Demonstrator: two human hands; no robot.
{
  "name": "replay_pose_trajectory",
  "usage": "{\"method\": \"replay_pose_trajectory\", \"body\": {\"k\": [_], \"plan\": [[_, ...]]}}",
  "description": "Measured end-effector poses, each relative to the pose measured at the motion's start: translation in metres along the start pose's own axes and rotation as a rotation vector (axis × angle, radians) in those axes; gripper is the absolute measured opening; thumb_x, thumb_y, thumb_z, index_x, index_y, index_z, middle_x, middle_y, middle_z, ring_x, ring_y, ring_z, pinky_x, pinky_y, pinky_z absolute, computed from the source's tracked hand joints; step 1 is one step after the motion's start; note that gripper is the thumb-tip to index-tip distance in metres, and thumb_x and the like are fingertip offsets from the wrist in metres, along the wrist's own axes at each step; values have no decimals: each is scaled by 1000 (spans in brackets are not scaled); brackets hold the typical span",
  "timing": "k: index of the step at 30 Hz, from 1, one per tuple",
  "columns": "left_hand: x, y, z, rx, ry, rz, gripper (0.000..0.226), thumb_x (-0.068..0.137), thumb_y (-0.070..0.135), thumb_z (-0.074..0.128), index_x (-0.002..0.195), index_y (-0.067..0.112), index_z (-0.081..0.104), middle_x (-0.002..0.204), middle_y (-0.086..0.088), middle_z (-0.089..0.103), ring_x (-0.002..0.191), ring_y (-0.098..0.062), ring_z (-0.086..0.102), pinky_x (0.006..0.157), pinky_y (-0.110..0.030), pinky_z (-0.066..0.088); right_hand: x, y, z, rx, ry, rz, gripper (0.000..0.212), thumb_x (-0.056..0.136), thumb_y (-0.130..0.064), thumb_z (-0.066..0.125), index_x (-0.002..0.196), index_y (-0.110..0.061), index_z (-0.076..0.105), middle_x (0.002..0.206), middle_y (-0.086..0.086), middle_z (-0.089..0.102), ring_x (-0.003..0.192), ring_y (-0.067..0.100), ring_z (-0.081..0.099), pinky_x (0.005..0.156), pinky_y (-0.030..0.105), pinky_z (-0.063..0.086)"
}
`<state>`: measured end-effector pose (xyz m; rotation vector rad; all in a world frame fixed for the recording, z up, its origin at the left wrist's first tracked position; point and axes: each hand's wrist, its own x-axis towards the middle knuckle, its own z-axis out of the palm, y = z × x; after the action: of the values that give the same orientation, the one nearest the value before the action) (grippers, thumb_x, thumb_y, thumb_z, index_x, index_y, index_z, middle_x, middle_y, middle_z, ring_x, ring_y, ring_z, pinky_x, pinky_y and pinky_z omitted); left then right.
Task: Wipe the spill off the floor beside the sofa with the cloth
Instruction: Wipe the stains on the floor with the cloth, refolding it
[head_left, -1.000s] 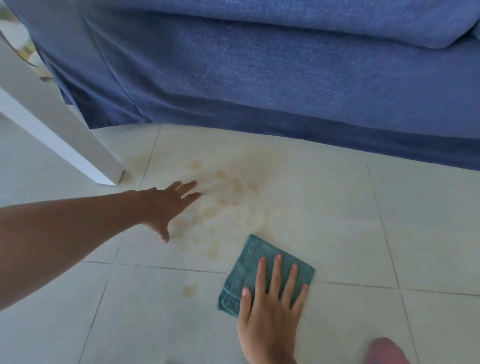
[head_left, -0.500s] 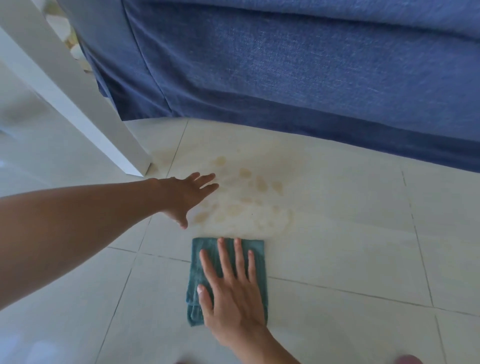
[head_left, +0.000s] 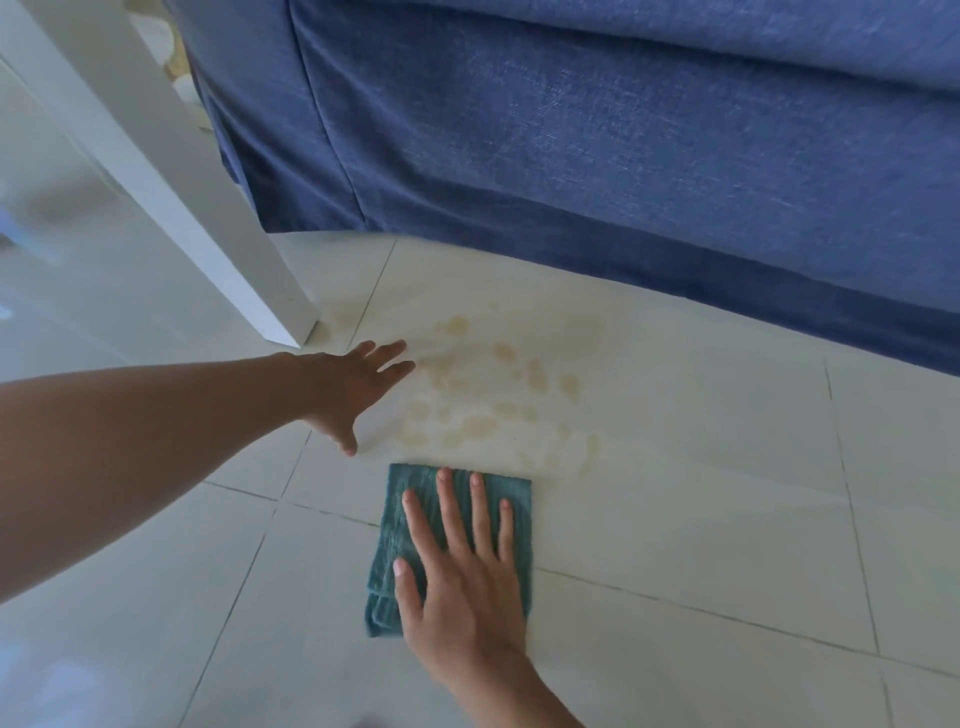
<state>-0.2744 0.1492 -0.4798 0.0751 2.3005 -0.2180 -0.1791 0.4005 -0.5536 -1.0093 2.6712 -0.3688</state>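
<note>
A folded teal cloth (head_left: 395, 525) lies flat on the pale floor tiles. My right hand (head_left: 462, 571) presses on it with fingers spread, palm down. Just beyond the cloth's far edge is the spill (head_left: 498, 400), a patch of yellowish-brown smears and blotches on the tile in front of the blue sofa (head_left: 597, 145). My left hand (head_left: 353, 384) rests flat on the floor at the spill's left edge, fingers apart, holding nothing.
A white furniture leg (head_left: 208, 208) slants down to the floor just left of the spill, close to my left hand. The sofa's skirt runs along the back. Bare tile stretches to the right and toward me.
My right hand has slid the cloth to the left and turned it square, now just below the spill. The view has shifted closer; my left hand stays planted.
</note>
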Motion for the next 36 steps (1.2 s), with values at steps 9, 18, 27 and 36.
{"method": "replay_pose_trajectory", "body": {"k": [9,18,27,36], "plan": [[2,1,2,-45,36,-24,134,72,46,83,156,20,-18,162,-3,-30,153,-27,-10,114,-54,33,6,123,-33,-143,133,452,70,93,-62,28,158,-36,22,168,-3,13,155,28,9,124,53,8],[0,-13,19,-116,51,-55,132,75,57,76,154,19,-22,160,-3,-34,151,-29,-18,120,-62,11,12,120,-35,-99,121,497,68,95,-62,17,158,-37,8,169,-2,4,156,28,1,124,53,1],[6,-17,21,-297,69,-23,135,70,46,84,156,23,-17,161,2,-31,151,-25,-18,122,-54,16,105,114,-55,24,137,809,67,98,-57,9,159,-34,-6,169,2,-14,154,32,-15,121,59,-9],[2,-21,22,-315,98,5,133,71,48,83,156,25,-16,162,4,-29,151,-23,-18,122,-50,16,53,177,-63,-202,60,418,70,93,-62,9,159,-40,5,170,-8,2,156,23,-1,125,50,3]]}}
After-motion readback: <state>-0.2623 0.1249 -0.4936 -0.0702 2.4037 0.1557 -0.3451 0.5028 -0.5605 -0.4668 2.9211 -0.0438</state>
